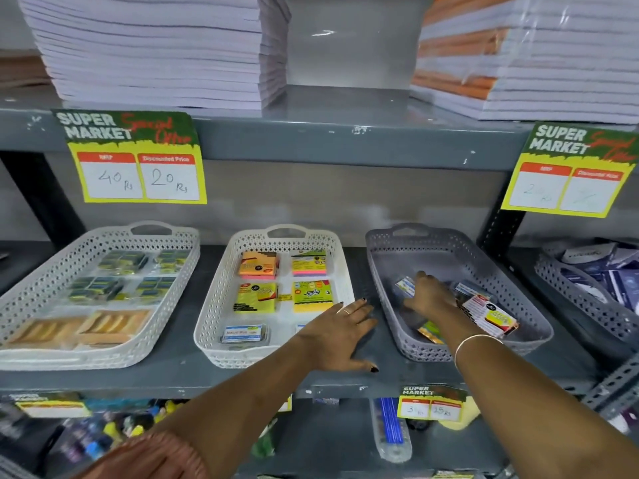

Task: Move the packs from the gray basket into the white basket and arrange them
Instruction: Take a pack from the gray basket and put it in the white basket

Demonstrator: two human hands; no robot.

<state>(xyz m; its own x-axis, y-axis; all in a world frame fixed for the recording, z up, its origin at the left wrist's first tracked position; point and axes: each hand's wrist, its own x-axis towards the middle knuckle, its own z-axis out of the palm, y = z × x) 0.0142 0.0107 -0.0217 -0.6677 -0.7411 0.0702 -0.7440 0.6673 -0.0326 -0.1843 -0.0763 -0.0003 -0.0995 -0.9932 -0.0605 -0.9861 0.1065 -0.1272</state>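
Note:
The gray basket point(387, 267) stands on the shelf at the right, holding several small packs, among them a red, white and yellow one point(491, 318). My right hand point(430, 295) is inside it, fingers curled down over a small pack point(405, 286); whether it grips the pack I cannot tell. The white basket point(221, 305) in the middle holds an orange pack point(258, 264), a green and pink pack point(308, 262), two yellow packs point(255, 297) and a clear box point(244, 333). My left hand point(337, 335) lies flat and empty across the white basket's right front corner.
A second white basket point(31, 299) with dark and tan packs stands at the left. Another gray basket point(570, 292) of dark items sits at the far right. Price tags hang from the shelf edge above, under stacks of notebooks. A lower shelf holds pens and other stationery.

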